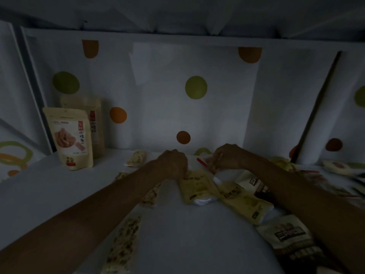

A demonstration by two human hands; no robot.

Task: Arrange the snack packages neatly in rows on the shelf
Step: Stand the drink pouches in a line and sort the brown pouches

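Note:
In dim light, my left hand [173,163] and my right hand [227,157] both grip the top edge of a white and yellow snack package [197,182] with a red strip, lying on the shelf [59,194]. A second yellow package [246,202] lies just right of it. Two beige pouches [69,137] stand upright at the back left, one behind the other. Long speckled bars [124,248] lie flat under and beside my left forearm.
White and dark packs [288,236] lie at the right under my right forearm, with more loose packages [339,167] at the far right. A dotted white panel [195,107] forms the back wall. Another shelf board [177,16] hangs overhead.

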